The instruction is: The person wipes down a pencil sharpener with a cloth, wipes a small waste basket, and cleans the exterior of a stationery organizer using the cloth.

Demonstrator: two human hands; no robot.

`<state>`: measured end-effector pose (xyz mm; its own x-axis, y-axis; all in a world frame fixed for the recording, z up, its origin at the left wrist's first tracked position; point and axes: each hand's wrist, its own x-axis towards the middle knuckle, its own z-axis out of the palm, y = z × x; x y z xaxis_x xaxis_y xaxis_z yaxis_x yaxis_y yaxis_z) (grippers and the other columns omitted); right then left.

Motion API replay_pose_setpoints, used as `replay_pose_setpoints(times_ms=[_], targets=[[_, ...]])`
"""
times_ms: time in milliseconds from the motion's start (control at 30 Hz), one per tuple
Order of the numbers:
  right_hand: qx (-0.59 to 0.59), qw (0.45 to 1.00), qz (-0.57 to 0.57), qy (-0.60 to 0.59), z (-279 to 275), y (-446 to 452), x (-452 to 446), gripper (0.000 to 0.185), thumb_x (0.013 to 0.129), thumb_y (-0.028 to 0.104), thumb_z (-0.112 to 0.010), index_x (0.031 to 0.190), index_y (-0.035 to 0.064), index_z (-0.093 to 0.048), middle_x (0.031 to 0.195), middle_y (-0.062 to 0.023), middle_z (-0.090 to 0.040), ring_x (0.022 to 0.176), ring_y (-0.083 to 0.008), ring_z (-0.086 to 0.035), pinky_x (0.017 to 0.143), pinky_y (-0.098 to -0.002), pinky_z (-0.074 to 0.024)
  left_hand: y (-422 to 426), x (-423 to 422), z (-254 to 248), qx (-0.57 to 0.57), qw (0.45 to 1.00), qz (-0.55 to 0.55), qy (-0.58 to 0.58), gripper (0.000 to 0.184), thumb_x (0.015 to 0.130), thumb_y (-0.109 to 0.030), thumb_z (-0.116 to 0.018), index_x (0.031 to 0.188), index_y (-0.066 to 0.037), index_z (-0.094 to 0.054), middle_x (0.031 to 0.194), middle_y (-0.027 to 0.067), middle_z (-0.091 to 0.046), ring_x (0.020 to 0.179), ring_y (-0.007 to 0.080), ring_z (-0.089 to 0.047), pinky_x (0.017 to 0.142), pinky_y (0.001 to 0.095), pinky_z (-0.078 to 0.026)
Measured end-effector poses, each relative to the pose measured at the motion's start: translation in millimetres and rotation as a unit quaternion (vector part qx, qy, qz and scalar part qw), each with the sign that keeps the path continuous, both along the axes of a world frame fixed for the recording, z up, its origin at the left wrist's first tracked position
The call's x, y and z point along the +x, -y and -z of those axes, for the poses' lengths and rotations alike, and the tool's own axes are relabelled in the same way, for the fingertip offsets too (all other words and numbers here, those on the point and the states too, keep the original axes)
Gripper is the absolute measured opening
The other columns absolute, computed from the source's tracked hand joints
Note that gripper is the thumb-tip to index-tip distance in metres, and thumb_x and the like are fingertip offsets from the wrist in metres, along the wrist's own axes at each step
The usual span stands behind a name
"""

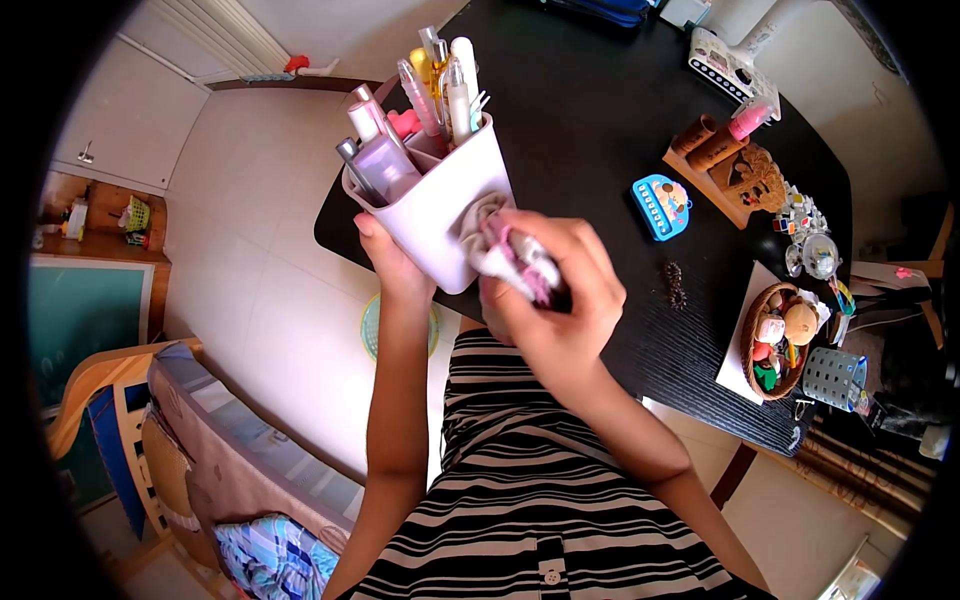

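A pale lilac pen holder (430, 215), tilted and full of pens and tubes (440, 85), is held up at the table's left edge. Beneath and behind it, my left hand (395, 255) grips its lower left side, the thumb showing at the edge. My right hand (565, 290) is closed round a crumpled white and pink cloth (508, 255), which touches the holder's front face. The cloth is slightly blurred.
On the black table (570, 110) are a blue toy keyboard (661, 207), a dark beaded band (675, 285), a carved wooden stand (735, 185), a wicker basket (750, 350) of small items and a grey perforated basket (835, 379). A bed (250, 440) is at lower left.
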<state>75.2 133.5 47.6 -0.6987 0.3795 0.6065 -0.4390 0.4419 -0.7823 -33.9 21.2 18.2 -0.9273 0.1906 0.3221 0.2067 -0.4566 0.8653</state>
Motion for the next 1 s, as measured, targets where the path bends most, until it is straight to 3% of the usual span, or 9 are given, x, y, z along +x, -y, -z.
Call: replay_pose_setpoints(times_ms=[33,67,300,433,567,700,867,1000], targets=[[0.021,1.000,-0.006,-0.022,1.3,3.5,-0.5,0.044,0.071,-0.008,-0.076,0.115,-0.0012,-0.072,0.102,-0.0122,-0.070,0.090,-0.0203,-0.069,0.080,-0.0294,-0.0535,0.6,-0.2,1.4,0.004,1.000,0.002,0.007,0.119,0.081,-0.089,-0.052,0.156,0.001,-0.029,0.153,0.0180,-0.044,0.139,0.0305,-0.049,0.115,0.0467,-0.042],[-0.001,1.000,-0.007,-0.028,-1.2,9.7,-0.4,0.049,0.065,-0.010,-0.075,0.112,0.0024,-0.073,0.099,-0.0128,-0.070,0.087,-0.0290,-0.068,0.078,-0.0360,-0.0553,1.5,-0.6,3.7,0.008,1.000,0.004,0.014,0.119,0.081,-0.089,-0.052,0.156,0.001,-0.029,0.152,0.0179,-0.044,0.138,0.0304,-0.050,0.115,0.0466,-0.042],[0.028,0.998,-0.027,-0.058,-3.7,13.8,-0.6,0.049,0.063,-0.009,-0.075,0.111,0.0030,-0.074,0.099,-0.0105,-0.071,0.087,-0.0258,-0.069,0.073,-0.0341,-0.0567,2.1,-2.6,19.5,0.068,0.996,-0.007,0.050,0.113,0.082,-0.085,-0.056,0.153,0.001,-0.035,0.143,0.0148,-0.054,0.127,0.0257,-0.058,0.105,0.0412,-0.050],[0.047,0.996,-0.043,-0.062,-5.0,14.6,1.3,0.050,0.063,-0.009,-0.077,0.112,0.0013,-0.073,0.102,-0.0111,-0.071,0.088,-0.0252,-0.069,0.075,-0.0333,-0.0566,10.8,-2.2,30.9,0.112,0.988,0.056,0.088,0.108,0.084,-0.081,-0.060,0.150,0.002,-0.039,0.138,0.0128,-0.056,0.120,0.0236,-0.061,0.100,0.0385,-0.053],[0.059,0.995,-0.057,-0.050,-6.0,9.6,3.0,0.048,0.066,-0.009,-0.079,0.113,-0.0012,-0.072,0.106,-0.0136,-0.072,0.091,-0.0246,-0.070,0.081,-0.0321,-0.0554,12.3,-6.8,37.1,0.072,0.994,0.042,0.074,0.106,0.084,-0.083,-0.056,0.154,-0.005,-0.037,0.143,0.0157,-0.055,0.125,0.0294,-0.060,0.100,0.0454,-0.054],[0.060,0.997,-0.044,-0.035,-9.9,1.7,0.0,0.046,0.067,-0.009,-0.076,0.113,-0.0021,-0.072,0.106,-0.0144,-0.072,0.093,-0.0248,-0.070,0.082,-0.0324,-0.0548,2.8,-2.6,22.4,0.076,0.996,0.004,0.042,0.109,0.083,-0.080,-0.062,0.151,0.002,-0.038,0.135,0.0160,-0.058,0.116,0.0256,-0.065,0.099,0.0412,-0.054],[0.013,0.999,0.034,0.014,-16.7,-14.6,-11.7,0.040,0.074,-0.003,-0.076,0.113,-0.0005,-0.071,0.101,-0.0118,-0.070,0.089,-0.0187,-0.067,0.083,-0.0286,-0.0524,-3.7,-0.6,-1.2,0.069,0.994,0.081,0.005,0.115,0.078,-0.078,-0.069,0.153,0.002,-0.034,0.135,0.0212,-0.059,0.122,0.0334,-0.064,0.104,0.0475,-0.054],[0.002,0.998,0.055,-0.014,-13.3,-20.9,-22.3,0.042,0.074,-0.006,-0.073,0.115,0.0030,-0.072,0.099,-0.0096,-0.068,0.086,-0.0176,-0.067,0.076,-0.0274,-0.0532,-1.2,0.7,-1.6,0.065,0.993,0.100,0.014,0.112,0.079,-0.077,-0.068,0.152,0.002,-0.035,0.132,0.0214,-0.061,0.120,0.0331,-0.066,0.101,0.0468,-0.056]])
